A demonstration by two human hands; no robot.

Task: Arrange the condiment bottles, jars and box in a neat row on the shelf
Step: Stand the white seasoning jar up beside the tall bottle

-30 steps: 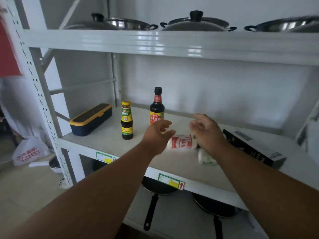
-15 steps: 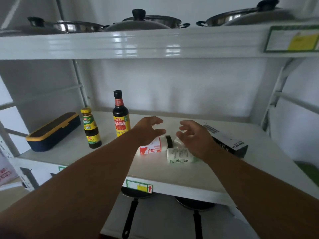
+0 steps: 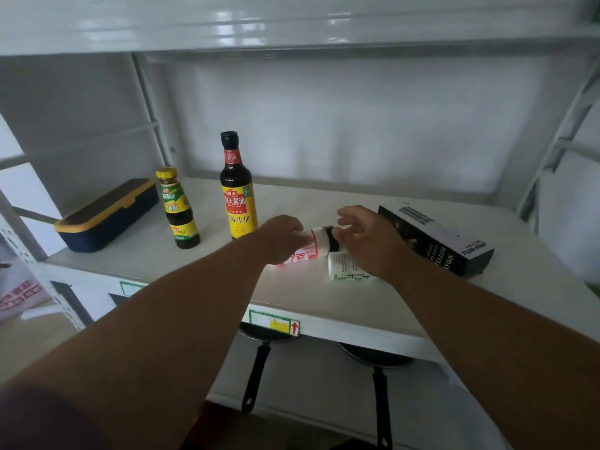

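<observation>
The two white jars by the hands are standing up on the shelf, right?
No. The head view shows both lying on their sides: the red-label jar and the green-label jar, on the shelf by the left hand and right hand.

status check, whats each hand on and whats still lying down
Left hand on the red-label jar, grip unclear. Right hand open above the green-label jar. Both jars and black box lying flat; two bottles upright.

Tall soy bottle [image 3: 238, 190] & short yellow-cap bottle [image 3: 179, 209] upright, centre-left. Red-label jar [image 3: 311, 248] w/ black cap & green-label jar [image 3: 349, 269] on sides, mid-frame, touching. Black box [image 3: 435, 240] flat, right.
</observation>
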